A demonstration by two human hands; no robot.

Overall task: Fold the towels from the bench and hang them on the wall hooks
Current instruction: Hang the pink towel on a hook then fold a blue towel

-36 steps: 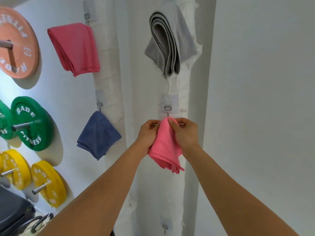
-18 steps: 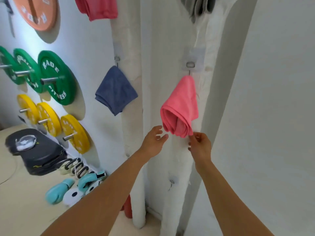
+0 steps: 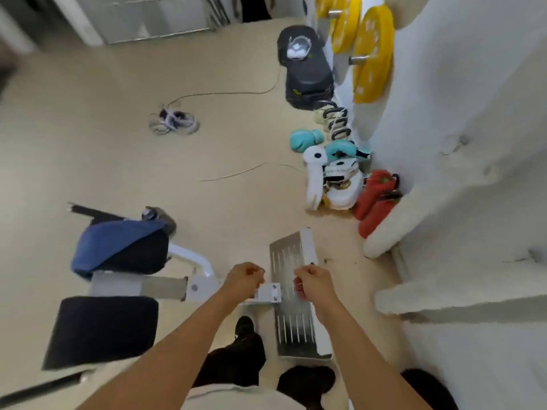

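Observation:
I am looking down at the floor. A blue towel (image 3: 118,241) lies draped over the upper black pad of the bench (image 3: 100,329) at the lower left. My left hand (image 3: 244,279) and my right hand (image 3: 315,284) hang side by side above the bench's white frame (image 3: 204,287). Both have loosely curled fingers and hold nothing. The towels hung on the wall are out of view. A small blurred fitting (image 3: 453,142) shows on the white wrapped pillar (image 3: 461,93) at the right.
A slotted metal footplate (image 3: 291,321) lies below my right hand. Boxing gloves (image 3: 305,139), a red bag (image 3: 374,199), a black case (image 3: 307,72) and yellow weight plates (image 3: 371,54) line the wall. A coiled cable (image 3: 174,121) lies on the beige floor.
My hands let go of the pink towel, which stayed hanging on its hook, and dropped away from the wall. My view swung down to the floor and bench.

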